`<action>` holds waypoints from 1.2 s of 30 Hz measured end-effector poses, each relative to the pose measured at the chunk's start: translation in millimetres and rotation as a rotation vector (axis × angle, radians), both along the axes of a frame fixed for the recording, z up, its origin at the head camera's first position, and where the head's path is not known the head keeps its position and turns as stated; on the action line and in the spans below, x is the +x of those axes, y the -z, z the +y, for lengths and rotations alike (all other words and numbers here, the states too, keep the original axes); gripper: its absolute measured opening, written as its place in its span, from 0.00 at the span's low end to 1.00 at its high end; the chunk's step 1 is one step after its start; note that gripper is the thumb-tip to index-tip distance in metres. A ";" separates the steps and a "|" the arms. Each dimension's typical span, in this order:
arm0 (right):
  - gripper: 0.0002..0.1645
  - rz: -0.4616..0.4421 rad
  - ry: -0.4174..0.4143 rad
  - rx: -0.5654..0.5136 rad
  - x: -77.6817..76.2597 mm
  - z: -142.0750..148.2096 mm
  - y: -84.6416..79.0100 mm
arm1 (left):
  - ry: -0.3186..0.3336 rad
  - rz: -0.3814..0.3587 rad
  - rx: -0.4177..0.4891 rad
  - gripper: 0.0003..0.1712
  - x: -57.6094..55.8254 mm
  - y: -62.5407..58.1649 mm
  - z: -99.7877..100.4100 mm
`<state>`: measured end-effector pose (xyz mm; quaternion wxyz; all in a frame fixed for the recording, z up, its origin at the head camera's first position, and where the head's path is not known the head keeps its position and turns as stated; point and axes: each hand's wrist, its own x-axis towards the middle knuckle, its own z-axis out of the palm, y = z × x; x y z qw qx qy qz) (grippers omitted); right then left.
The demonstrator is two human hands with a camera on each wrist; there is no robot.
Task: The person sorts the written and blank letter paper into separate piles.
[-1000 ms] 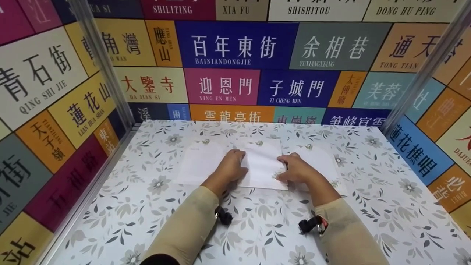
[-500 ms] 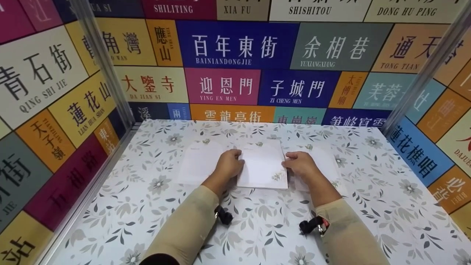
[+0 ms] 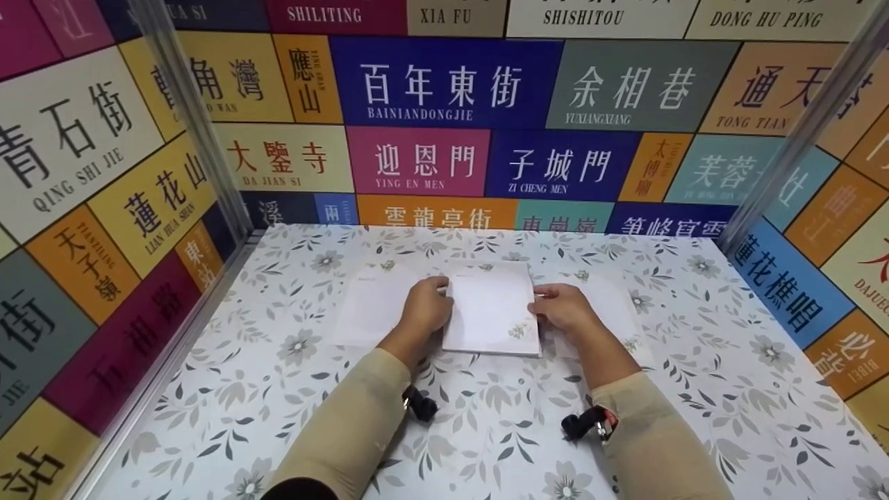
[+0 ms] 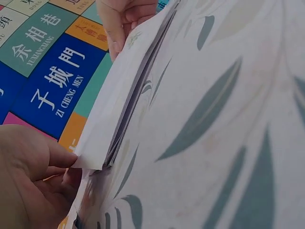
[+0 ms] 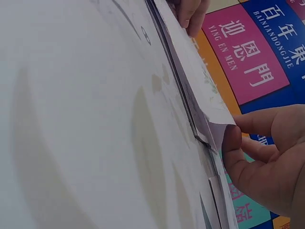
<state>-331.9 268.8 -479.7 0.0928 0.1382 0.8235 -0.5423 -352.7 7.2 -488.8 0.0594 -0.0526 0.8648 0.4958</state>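
Note:
A stack of white writing paper (image 3: pixel 487 305), printed with leaves at the top and lower right corner, lies in the middle of the table in the head view. My left hand (image 3: pixel 424 309) is at its left edge. In the left wrist view, the left thumb and fingers pinch the edge of the top paper (image 4: pixel 107 114), and dark gaps show between layers below. My right hand (image 3: pixel 566 305) is at the opposite edge. The right wrist view shows the right hand (image 5: pixel 269 150) pinching a paper corner (image 5: pixel 221 131), which bends slightly upward.
Similar printed paper lies on either side: a left sheet (image 3: pixel 371 312) and a right sheet (image 3: pixel 604 312), each partly behind a hand or forearm. The floral tablecloth (image 3: pixel 486 423) surrounds them. Sign-patterned wall panels (image 3: pixel 444 83) enclose the table's back and sides.
The top of the middle paper, buckled a second ago, now lies flat. The stack has shifted slightly left, with the left hand moving the same way. Both hands stay at its sides.

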 end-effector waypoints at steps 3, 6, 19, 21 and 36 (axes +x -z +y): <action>0.33 0.034 0.011 -0.002 -0.9 -4.5 -0.1 | -0.010 0.052 -0.019 0.29 -1.9 -1.3 -3.6; 0.33 0.046 0.026 -0.020 -2.2 -13.0 -1.0 | -0.022 0.087 -0.036 0.28 -4.3 -3.3 -10.8; 0.34 0.024 -0.015 0.038 -6.7 -70.9 -6.2 | -0.060 0.041 -0.049 0.27 0.9 -5.1 -60.8; 0.35 0.036 -0.027 0.047 -7.1 -79.8 -5.4 | -0.071 0.037 -0.026 0.27 1.8 -3.9 -69.3; 0.35 0.106 -0.117 -0.356 -4.2 -151.9 0.5 | -0.138 0.064 0.024 0.26 2.7 4.9 -155.4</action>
